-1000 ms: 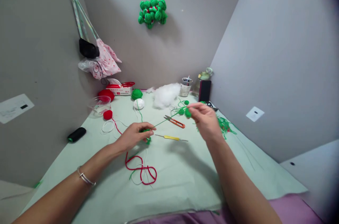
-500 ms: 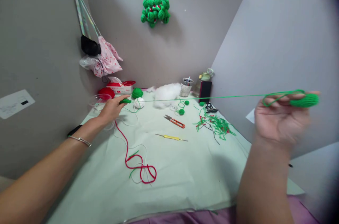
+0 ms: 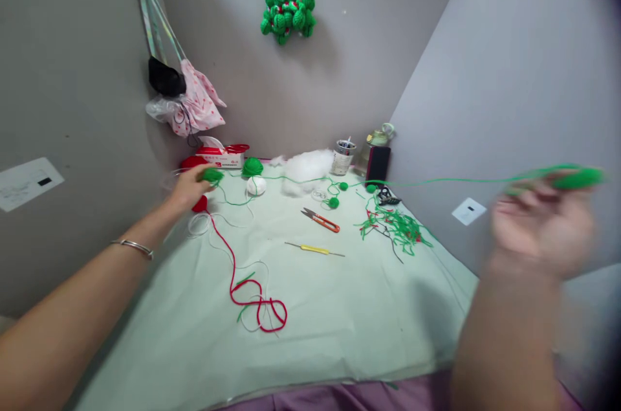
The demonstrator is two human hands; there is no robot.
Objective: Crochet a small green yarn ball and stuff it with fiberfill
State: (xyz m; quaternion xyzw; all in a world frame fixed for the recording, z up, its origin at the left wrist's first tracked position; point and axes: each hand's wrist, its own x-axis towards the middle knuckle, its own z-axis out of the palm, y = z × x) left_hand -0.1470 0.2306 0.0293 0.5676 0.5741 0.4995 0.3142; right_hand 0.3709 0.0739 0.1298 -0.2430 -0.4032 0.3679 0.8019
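Both hands have moved farther apart since the earlier frame: the left hand (image 3: pixel 190 188) sits farther left, the right hand (image 3: pixel 543 223) farther toward the right edge. Between them, the green strand (image 3: pixel 451 180), taut before, now sags and curves across the middle of the frame.

At the left of the frame, the left hand grips a small green bundle (image 3: pixel 212 176) at its fingertips, just above the small red ball (image 3: pixel 199 204). At the right, the right hand is blurred but curled, its fingers closed on a fuzzy-edged green piece (image 3: pixel 578 178); how each finger lies, I cannot tell.

Orange-handled snips (image 3: pixel 322 221) lie open-bladed near the centre, above the yellow-handled hook (image 3: pixel 315 250). Lower left of centre, red yarn (image 3: pixel 274 302) loops over thin white thread. Right of centre is a tangle of green scraps (image 3: pixel 400 226) with red bits. White stuffing (image 3: pixel 306 171) rests at the back, right of the green ball (image 3: pixel 252 167) and white ball (image 3: pixel 256 186). A cluster of green knitted balls (image 3: pixel 290 13) hangs at upper centre.
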